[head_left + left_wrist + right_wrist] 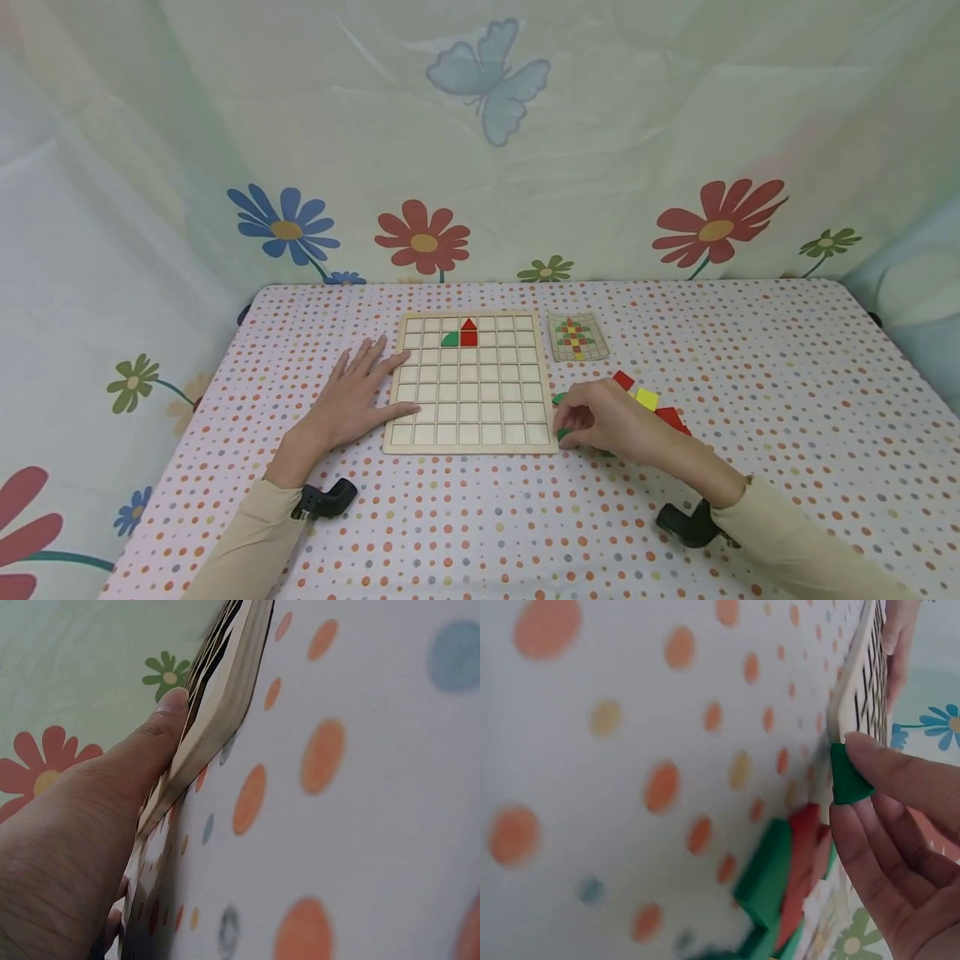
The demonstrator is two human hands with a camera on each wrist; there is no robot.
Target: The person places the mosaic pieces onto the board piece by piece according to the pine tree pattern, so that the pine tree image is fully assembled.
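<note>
A wooden grid board (469,412) lies on the table. A red triangle (468,324) sits in its top row, above a red square (468,338), with a green quarter-round piece (451,339) to the square's left. My left hand (348,404) rests with spread, straight fingers at the board's left edge; in the left wrist view its thumb (154,735) lies on the frame. Near the board's lower right corner, my right hand (611,421) pinches a green curved-edged piece (850,776) between thumb and fingers.
Loose pieces lie around the right hand, among them a yellow square (647,399) and red pieces (672,418), some partly hidden. A pattern card (578,337) showing a tree lies right of the board. A floral curtain (600,167) hangs behind the dotted table (480,533).
</note>
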